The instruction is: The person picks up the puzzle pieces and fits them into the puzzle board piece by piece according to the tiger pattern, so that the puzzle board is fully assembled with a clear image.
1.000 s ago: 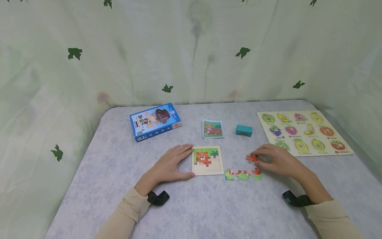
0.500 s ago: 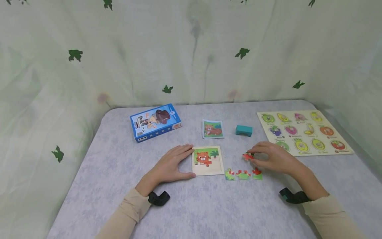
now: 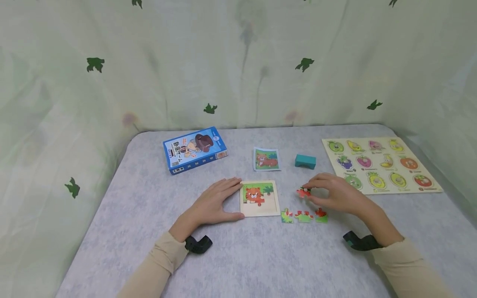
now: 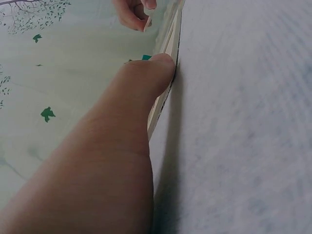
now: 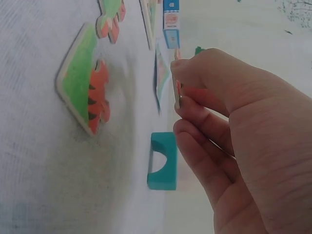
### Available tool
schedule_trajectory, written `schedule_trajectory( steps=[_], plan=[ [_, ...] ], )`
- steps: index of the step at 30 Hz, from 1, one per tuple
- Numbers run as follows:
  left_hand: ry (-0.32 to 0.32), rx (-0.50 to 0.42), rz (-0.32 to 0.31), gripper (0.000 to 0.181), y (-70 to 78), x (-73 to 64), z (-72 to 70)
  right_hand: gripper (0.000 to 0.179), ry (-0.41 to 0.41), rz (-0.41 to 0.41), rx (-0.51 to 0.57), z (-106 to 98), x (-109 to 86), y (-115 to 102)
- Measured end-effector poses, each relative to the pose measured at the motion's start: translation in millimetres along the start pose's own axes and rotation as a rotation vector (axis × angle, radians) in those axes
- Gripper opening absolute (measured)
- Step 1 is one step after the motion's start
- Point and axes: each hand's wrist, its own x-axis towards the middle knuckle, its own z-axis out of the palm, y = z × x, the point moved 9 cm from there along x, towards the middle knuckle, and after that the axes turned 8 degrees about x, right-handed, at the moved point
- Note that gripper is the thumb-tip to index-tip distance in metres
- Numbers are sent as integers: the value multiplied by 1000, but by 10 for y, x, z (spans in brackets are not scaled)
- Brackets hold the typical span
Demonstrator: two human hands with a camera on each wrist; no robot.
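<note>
Right wrist view is showing a puzzle piece [image 5: 176, 92] edge-on, the pinching right hand [image 5: 258, 126] hiding part. Straight-fingered, the left hand [image 3: 214, 203] is touching the tray [image 3: 262, 210].

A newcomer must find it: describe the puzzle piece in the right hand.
On the pale table, find the square tiger puzzle tray. To its right, the right hand pinches a small, mostly red puzzle piece. Three loose pieces lie on the table nearby; only this one is held.
</note>
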Motion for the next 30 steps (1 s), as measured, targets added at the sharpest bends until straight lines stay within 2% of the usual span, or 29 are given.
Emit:
schedule_trajectory(
  steps=[10, 30],
  plan=[
    [8, -6, 12, 100, 2, 14, -18, 29, -8, -47, 6, -8, 93, -114],
    [8, -12, 20, 101, 8, 2, -25, 28, -16, -85, 40, 72, 254, -279]
  ],
)
